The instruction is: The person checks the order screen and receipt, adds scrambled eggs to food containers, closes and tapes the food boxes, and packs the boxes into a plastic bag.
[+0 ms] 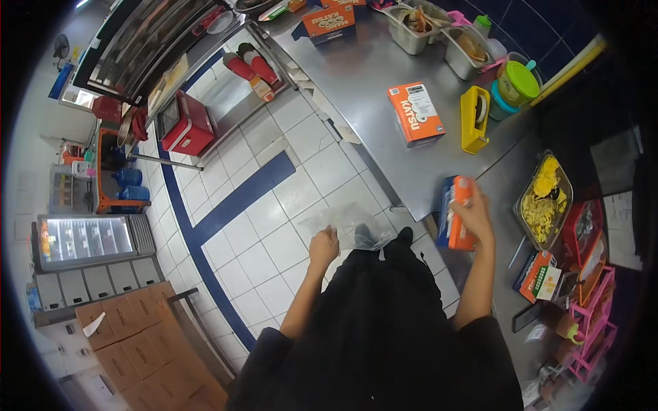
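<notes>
My left hand [324, 246] is closed on the edge of a see-through plastic bag [349, 222], which hangs over the floor in front of my feet. My right hand [475, 214] grips an orange and blue food box [460, 238] from above, at the counter's edge; whether the box rests on the counter I cannot tell. Farther up the steel counter [373, 89] lies another orange box [416, 115] marked KATSU. Beside that one is a yellow tape dispenser [474, 120].
On my right are a tray of yellow food [546, 202], a phone [526, 318], a further orange box [536, 275] and a pink rack [593, 322]. Steel food pans [411, 31] line the back. Stacked cartons [144, 342] and a display fridge [86, 241] stand left.
</notes>
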Motion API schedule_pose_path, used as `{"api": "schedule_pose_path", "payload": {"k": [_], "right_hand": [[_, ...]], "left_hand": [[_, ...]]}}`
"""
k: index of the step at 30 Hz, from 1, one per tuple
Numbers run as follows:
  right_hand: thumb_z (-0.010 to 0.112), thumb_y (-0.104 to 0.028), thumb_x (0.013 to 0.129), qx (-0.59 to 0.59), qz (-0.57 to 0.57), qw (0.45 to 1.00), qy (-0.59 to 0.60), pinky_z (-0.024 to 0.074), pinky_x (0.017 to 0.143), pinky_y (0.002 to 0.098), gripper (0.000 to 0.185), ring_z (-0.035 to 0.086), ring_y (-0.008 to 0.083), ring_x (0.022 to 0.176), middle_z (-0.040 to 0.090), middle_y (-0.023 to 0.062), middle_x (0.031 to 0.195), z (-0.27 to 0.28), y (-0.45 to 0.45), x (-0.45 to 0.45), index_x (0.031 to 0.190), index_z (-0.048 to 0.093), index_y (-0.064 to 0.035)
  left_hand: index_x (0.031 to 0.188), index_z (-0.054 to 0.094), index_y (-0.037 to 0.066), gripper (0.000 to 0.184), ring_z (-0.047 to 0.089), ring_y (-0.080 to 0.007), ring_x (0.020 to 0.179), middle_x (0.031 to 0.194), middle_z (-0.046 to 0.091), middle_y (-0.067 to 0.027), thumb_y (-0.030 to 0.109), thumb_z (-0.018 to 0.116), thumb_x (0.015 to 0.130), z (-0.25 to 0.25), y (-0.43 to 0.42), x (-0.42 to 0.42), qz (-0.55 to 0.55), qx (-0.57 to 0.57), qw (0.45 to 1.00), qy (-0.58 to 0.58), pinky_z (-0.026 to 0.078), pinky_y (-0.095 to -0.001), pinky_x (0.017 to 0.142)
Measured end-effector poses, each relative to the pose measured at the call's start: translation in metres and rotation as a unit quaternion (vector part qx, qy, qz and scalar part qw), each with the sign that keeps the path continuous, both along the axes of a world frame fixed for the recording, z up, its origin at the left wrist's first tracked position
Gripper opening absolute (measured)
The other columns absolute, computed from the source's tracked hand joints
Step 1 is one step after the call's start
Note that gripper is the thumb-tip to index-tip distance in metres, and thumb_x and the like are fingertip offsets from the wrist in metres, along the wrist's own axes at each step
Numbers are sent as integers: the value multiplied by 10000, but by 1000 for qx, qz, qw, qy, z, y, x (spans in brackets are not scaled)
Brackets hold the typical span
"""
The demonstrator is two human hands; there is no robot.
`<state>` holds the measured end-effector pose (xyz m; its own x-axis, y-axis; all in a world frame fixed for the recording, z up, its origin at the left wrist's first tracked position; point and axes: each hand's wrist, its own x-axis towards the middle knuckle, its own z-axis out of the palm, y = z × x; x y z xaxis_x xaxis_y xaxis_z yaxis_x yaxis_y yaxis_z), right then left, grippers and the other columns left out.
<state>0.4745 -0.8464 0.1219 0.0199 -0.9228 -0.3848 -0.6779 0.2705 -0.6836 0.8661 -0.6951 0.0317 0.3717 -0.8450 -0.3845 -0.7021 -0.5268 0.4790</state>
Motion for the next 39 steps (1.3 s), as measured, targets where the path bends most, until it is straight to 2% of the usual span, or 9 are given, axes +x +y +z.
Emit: {"api": "schedule_pose_path", "payload": {"k": [2, 6, 11, 17, 19, 21, 24, 29, 39], "right_hand": [[775, -263, 780, 133, 103, 956, -239, 411, 1062, 392, 873, 529, 269, 1195, 501, 175, 1398, 53, 21, 48, 1534, 358, -125], [724, -293, 812, 303, 398, 811, -304, 428, 1004, 320, 919, 547, 205, 1119, 540, 156, 1340, 30, 40, 137, 1583, 262, -103], [682, -303, 881, 387, 81, 771, -499, 478, 907, 295, 761, 564, 142, 1058, 567, 70, 1197, -51, 60, 209, 1535, 345, -112], [627, -317, 942, 157, -295, 637, -694, 508, 784, 281, 388, 556, 95, 938, 535, -15, 1018, -31, 52, 210, 1277, 522, -153], [629, -359, 926, -274, -217, 844, -408, 515, 861, 325, 452, 586, 134, 1020, 568, 17, 1116, 13, 56, 210, 1299, 507, -134], [660, -353, 903, -29, -324, 664, -673, 518, 914, 372, 667, 587, 194, 1098, 541, 63, 1233, -1, 42, 173, 1446, 344, -129], [660, -312, 904, -86, -416, 747, -512, 523, 892, 369, 778, 587, 202, 1086, 515, 72, 1265, 52, 48, 163, 1514, 194, -184], [719, -240, 902, -136, -523, 672, -507, 455, 973, 428, 920, 468, 217, 1248, 421, 73, 1407, 45, 75, 113, 1570, 89, -189], [754, -209, 893, -278, -589, 721, -237, 402, 1076, 376, 856, 421, 245, 1322, 395, 164, 1434, 7, 80, 24, 1518, 199, -22]], "left_hand": [[1080, 708, -11, 452, 676, -461, 818, 834, 683, -291, 380, 496, 999, 13, -15, 6, 15, 41, 997, 60, 514, -534, 741], [964, 730, -8, 478, 656, -421, 721, 754, 664, -260, 414, 507, 1004, 105, -47, 8, 44, 118, 971, 205, 508, -479, 715], [1258, 672, 78, 354, 701, -317, 964, 1028, 717, -233, 315, 563, 1019, 175, -18, 16, -227, 66, 950, 205, 511, -381, 863], [1458, 495, 143, 503, 626, -378, 560, 672, 624, -210, 223, 606, 975, 206, 28, 7, -189, -98, 975, 65, 488, -447, 552], [1475, 464, 122, 546, 609, -349, 514, 631, 613, -173, 191, 627, 959, 166, 37, 5, -244, -141, 959, 36, 481, -431, 518], [1421, 524, 91, 528, 609, -311, 509, 626, 605, -146, 118, 673, 915, 153, 44, -5, -266, -207, 934, 122, 483, -398, 500], [1365, 579, 79, 477, 628, -297, 557, 709, 640, -153, 81, 679, 898, 159, 24, -27, -294, -317, 865, 254, 498, -387, 517], [1085, 681, 40, 174, 653, -309, 657, 785, 669, -120, 67, 648, 916, 218, -28, -77, -519, -283, 714, 375, 522, -390, 591], [1490, 447, 67, 527, 634, -205, 609, 767, 650, -94, 185, 600, 1000, 225, -56, -155, -468, -63, 776, 419, 515, -334, 591]]}}
